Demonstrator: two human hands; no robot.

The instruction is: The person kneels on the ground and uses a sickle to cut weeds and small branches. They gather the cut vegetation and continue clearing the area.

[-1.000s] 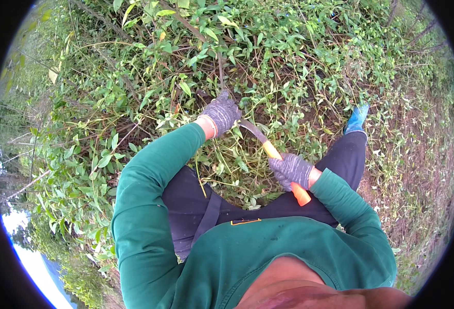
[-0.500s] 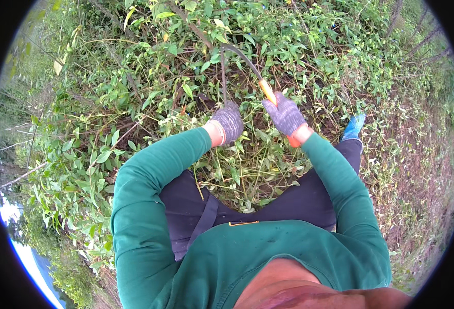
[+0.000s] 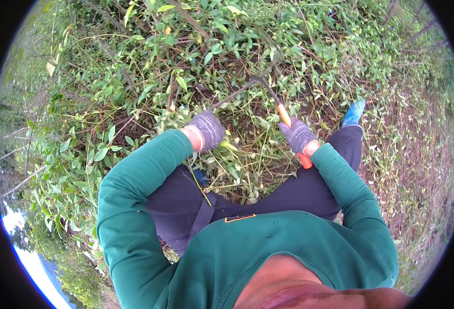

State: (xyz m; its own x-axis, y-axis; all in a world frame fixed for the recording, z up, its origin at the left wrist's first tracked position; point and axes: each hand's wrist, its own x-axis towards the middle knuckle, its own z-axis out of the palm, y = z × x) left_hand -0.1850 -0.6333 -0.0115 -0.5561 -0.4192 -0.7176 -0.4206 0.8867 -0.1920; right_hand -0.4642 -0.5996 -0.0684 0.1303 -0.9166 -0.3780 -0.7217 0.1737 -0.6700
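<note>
Both my hands wear grey knitted gloves. In my right hand (image 3: 297,135) is a sickle (image 3: 284,114), its orange handle running through the closed fist and its dark curved blade pointing up and to the left. My left hand (image 3: 208,130) is closed round the near end of a thin dark stick (image 3: 234,94), which slants up to the right. The sickle's tip lies over or against the stick; whether they touch I cannot tell. Cut and trampled stems (image 3: 247,159) lie between my legs, below the hands.
Dense leafy weeds (image 3: 149,92) and vines spread ahead and to the left. A woody branch (image 3: 188,19) slopes through them at the top. My blue boot (image 3: 353,113) stands at the right, beside drier brown growth (image 3: 402,154). Bare soil shows in patches.
My left hand has drawn back to the left, and the stick has swung from nearly upright to a slant toward the right. The sickle and my right hand have come lower and right.
</note>
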